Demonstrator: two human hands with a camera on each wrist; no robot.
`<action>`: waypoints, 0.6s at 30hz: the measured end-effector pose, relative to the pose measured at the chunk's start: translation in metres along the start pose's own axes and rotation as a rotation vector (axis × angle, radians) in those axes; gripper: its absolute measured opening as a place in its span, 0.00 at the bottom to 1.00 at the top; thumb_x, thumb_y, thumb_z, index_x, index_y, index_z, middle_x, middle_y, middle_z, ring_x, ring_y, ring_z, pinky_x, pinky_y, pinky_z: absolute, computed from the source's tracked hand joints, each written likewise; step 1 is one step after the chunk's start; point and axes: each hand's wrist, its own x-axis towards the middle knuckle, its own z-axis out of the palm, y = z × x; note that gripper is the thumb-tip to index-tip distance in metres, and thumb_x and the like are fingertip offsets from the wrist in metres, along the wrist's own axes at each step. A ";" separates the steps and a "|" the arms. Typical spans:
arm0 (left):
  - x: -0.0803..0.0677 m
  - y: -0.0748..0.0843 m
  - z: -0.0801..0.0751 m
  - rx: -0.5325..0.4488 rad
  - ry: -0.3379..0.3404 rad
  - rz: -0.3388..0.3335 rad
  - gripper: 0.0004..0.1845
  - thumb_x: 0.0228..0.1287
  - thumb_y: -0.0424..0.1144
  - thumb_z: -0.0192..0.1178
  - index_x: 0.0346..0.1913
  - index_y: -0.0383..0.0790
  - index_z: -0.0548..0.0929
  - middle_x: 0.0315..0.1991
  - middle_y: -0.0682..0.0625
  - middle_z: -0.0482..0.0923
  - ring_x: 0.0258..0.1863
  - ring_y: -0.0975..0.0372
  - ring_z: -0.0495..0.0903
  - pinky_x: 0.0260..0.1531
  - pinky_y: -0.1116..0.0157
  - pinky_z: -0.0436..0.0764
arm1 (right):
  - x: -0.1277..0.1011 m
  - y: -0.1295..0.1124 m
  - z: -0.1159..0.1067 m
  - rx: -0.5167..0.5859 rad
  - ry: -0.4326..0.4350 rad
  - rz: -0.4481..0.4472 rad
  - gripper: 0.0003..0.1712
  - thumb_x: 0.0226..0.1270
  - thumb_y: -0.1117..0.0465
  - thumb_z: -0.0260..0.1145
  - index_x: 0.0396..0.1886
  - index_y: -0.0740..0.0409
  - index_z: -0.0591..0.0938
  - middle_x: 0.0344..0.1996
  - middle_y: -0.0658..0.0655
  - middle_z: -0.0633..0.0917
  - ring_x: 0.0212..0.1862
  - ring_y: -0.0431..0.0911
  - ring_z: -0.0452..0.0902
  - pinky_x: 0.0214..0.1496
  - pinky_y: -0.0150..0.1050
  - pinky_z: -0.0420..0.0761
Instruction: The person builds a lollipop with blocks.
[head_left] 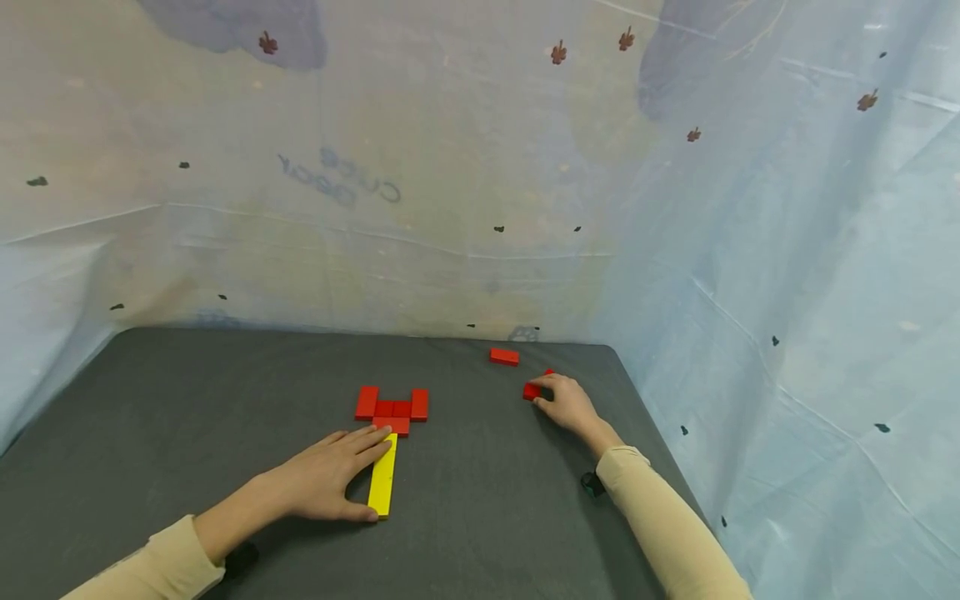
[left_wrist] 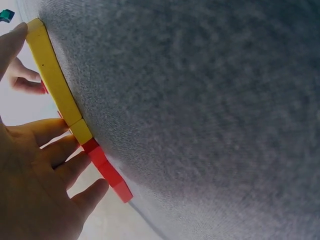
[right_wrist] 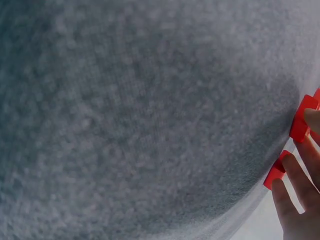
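A long yellow block [head_left: 383,477] lies on the dark grey mat [head_left: 187,417], pointing away from me. Its far end meets a flat cluster of red blocks [head_left: 392,407]. My left hand [head_left: 333,477] lies flat beside the yellow block; straight fingers run along its left side and the thumb touches its near end. The left wrist view shows the yellow block [left_wrist: 52,75], the red blocks [left_wrist: 107,172] and the fingers [left_wrist: 55,155] against them. My right hand [head_left: 564,402] curls over a small red block [head_left: 532,390] at the right; the right wrist view shows two red pieces [right_wrist: 302,121] under its fingers [right_wrist: 292,195].
One more red block [head_left: 504,357] lies alone near the mat's far edge. A pale blue sheet [head_left: 750,250] hangs close behind and along the right side of the mat. A small dark object [head_left: 592,484] sits by my right forearm.
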 end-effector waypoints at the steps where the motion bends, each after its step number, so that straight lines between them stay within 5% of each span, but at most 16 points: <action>1: 0.000 0.000 0.000 0.002 -0.002 0.000 0.56 0.45 0.79 0.51 0.74 0.49 0.56 0.75 0.52 0.48 0.73 0.54 0.50 0.65 0.42 0.57 | 0.000 0.000 0.000 -0.006 -0.003 0.002 0.22 0.63 0.57 0.67 0.57 0.49 0.80 0.57 0.55 0.79 0.60 0.55 0.72 0.59 0.55 0.72; 18: 0.002 0.001 -0.002 -0.006 -0.014 -0.010 0.57 0.44 0.80 0.52 0.74 0.49 0.57 0.75 0.52 0.48 0.73 0.54 0.51 0.65 0.41 0.54 | -0.003 -0.010 0.004 0.047 0.049 -0.031 0.19 0.64 0.56 0.66 0.55 0.49 0.82 0.53 0.53 0.82 0.56 0.52 0.75 0.58 0.52 0.73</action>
